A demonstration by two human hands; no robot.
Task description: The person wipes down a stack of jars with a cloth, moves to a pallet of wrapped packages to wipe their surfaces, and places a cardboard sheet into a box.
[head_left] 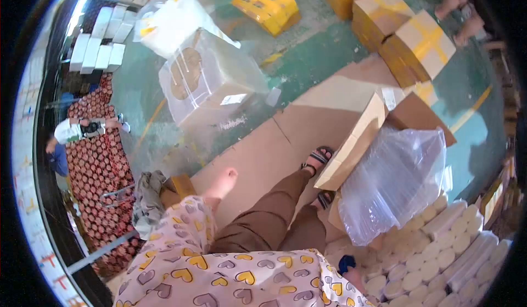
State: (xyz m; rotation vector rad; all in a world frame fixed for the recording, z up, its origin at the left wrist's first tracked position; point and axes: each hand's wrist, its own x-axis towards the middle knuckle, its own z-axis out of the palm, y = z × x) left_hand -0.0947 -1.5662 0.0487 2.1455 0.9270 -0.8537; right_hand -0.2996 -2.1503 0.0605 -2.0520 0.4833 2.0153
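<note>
Blurred by motion, my left hand hangs beside my legs over the flattened cardboard; its fingers cannot be made out, and nothing shows in it. My right hand is low in the view, closed on a small dark blue object, near the pale rolls. Right of my feet, an open cardboard box has its flaps raised and a clear plastic liner bulging out.
A plastic-wrapped box and a yellow-taped parcel lie ahead. Taped cartons stand at the upper right, with another person's legs beyond. Another person is at the left by stacked red-patterned goods. Grey cloth hangs nearby.
</note>
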